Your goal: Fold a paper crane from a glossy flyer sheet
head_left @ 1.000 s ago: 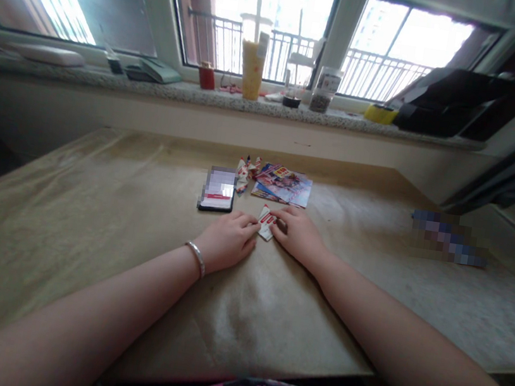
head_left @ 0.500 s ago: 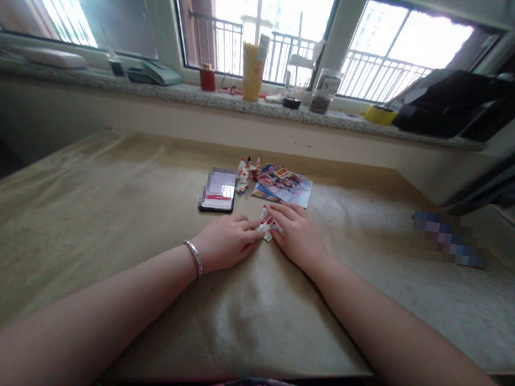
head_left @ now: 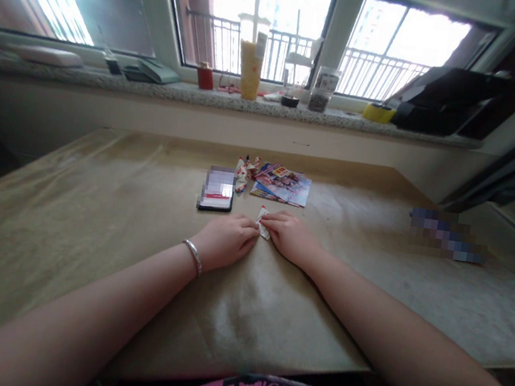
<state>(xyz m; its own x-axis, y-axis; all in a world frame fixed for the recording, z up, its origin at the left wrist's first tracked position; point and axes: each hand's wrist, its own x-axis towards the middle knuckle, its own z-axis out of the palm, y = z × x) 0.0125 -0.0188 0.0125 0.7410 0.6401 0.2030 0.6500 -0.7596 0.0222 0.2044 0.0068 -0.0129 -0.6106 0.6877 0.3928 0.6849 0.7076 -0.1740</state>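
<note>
A small piece of folded paper (head_left: 262,224), white with red print, lies flat on the table between my two hands. My left hand (head_left: 227,238), with a silver bracelet at its wrist, holds the paper's lower left edge under closed fingertips. From the right, my right hand (head_left: 290,236) presses its fingers together onto the paper and covers part of it. Beyond my left hand lies a phone (head_left: 218,201) with a lit, partly blurred screen. Crumpled or folded red-and-white paper pieces (head_left: 245,172) sit behind it, beside a small stack of colourful printed sheets (head_left: 282,185).
A blurred dark-blue item (head_left: 447,236) lies at the table's right side. Along the window sill (head_left: 260,107) stand a tall yellow drink cup (head_left: 251,67), a red jar (head_left: 205,77), clear containers (head_left: 322,90), yellow tape (head_left: 378,113) and a black bag (head_left: 435,103).
The paper shows as a narrower shape with less red print visible. My right hand has shifted slightly down and left, its fingers drawn closer together. My left hand has barely moved.
</note>
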